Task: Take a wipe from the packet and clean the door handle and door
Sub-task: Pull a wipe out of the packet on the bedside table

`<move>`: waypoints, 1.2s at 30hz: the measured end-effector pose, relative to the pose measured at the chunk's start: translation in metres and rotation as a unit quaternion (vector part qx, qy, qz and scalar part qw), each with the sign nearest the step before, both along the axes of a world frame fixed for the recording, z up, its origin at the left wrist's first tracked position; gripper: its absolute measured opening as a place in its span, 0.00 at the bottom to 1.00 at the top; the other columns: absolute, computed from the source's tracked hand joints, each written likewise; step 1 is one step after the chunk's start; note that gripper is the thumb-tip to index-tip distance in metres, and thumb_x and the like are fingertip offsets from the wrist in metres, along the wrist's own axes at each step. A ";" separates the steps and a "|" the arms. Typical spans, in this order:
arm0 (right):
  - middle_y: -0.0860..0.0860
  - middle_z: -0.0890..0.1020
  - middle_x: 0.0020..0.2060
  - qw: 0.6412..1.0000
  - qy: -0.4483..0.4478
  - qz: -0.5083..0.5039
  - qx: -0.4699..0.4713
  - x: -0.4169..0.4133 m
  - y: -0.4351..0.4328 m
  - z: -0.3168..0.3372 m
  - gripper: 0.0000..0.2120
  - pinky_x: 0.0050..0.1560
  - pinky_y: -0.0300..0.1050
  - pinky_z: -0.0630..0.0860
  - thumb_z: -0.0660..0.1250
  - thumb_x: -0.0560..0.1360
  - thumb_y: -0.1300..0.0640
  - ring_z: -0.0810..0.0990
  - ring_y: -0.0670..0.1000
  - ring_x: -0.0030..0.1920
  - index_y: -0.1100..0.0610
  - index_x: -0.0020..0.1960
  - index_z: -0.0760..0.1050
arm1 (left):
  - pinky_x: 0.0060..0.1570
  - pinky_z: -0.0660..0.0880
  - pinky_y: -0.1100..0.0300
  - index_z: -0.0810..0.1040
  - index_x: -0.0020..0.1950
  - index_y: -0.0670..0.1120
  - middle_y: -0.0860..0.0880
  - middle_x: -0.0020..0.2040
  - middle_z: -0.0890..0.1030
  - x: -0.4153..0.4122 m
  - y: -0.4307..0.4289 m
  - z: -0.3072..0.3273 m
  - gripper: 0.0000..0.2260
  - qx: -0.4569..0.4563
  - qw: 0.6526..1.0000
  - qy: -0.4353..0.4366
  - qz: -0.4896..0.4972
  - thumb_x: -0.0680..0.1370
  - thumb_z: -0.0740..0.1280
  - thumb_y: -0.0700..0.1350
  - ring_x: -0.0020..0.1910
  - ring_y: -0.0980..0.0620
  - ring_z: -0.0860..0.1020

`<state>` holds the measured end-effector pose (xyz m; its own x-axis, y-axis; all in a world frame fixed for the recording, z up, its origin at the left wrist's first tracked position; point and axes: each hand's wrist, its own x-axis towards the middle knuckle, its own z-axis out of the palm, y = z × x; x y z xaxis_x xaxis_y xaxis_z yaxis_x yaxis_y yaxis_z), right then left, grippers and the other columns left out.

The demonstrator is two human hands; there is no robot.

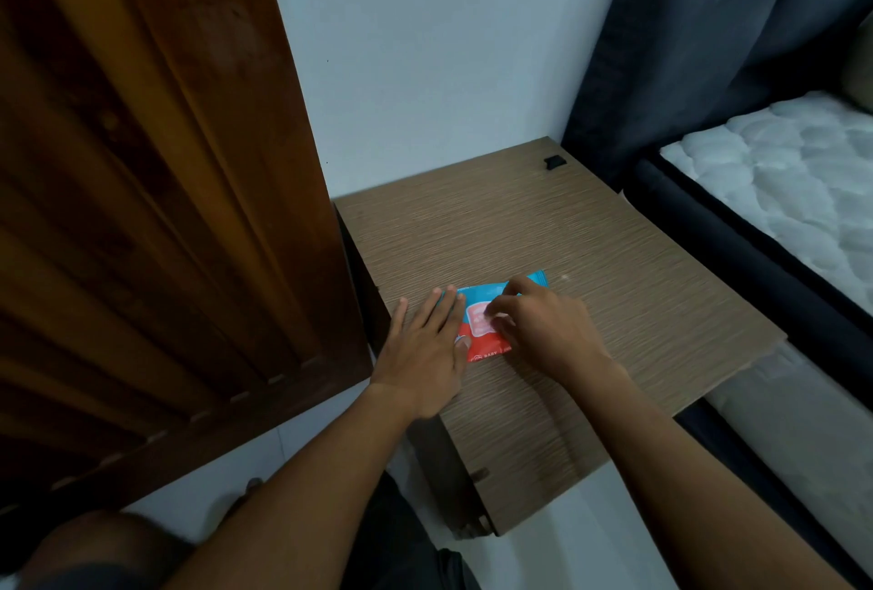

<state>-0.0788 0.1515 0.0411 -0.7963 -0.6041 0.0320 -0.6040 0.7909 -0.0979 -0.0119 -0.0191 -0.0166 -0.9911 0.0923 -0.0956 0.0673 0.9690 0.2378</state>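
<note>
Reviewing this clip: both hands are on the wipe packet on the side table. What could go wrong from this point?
1. The right hand pinches at the pink flap on the wipe packet; a hard pull might drag out several wipes at once.
2. The left hand presses only the packet's left end, so the packet could slide on the smooth table.
3. The packet lies near the table's left edge, beside the wooden door, and could be nudged off.
</note>
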 end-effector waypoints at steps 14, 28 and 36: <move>0.44 0.82 0.46 0.988 -0.009 -0.030 -0.150 -0.005 0.004 -0.007 0.09 0.40 0.49 0.77 0.62 0.75 0.49 0.81 0.50 0.44 0.45 0.49 0.80 | 0.77 0.38 0.43 0.39 0.80 0.49 0.50 0.81 0.41 0.001 0.001 0.003 0.28 -0.003 1.000 -0.012 0.003 0.84 0.43 0.57 0.78 0.54 0.37; 0.48 0.73 0.57 0.999 -0.012 0.026 0.018 -0.002 -0.004 0.021 0.17 0.41 0.47 0.72 0.64 0.76 0.53 0.77 0.52 0.50 0.43 0.64 0.74 | 0.77 0.38 0.43 0.38 0.80 0.48 0.50 0.81 0.40 0.001 0.003 0.006 0.27 -0.013 1.000 -0.017 0.004 0.84 0.42 0.56 0.78 0.54 0.36; 0.51 0.74 0.55 0.998 0.038 0.039 0.041 -0.002 -0.008 0.025 0.08 0.39 0.50 0.75 0.64 0.77 0.52 0.79 0.54 0.47 0.52 0.55 0.72 | 0.77 0.37 0.44 0.38 0.80 0.49 0.50 0.81 0.39 0.001 0.003 0.006 0.28 -0.015 1.000 -0.027 0.006 0.84 0.43 0.57 0.78 0.54 0.35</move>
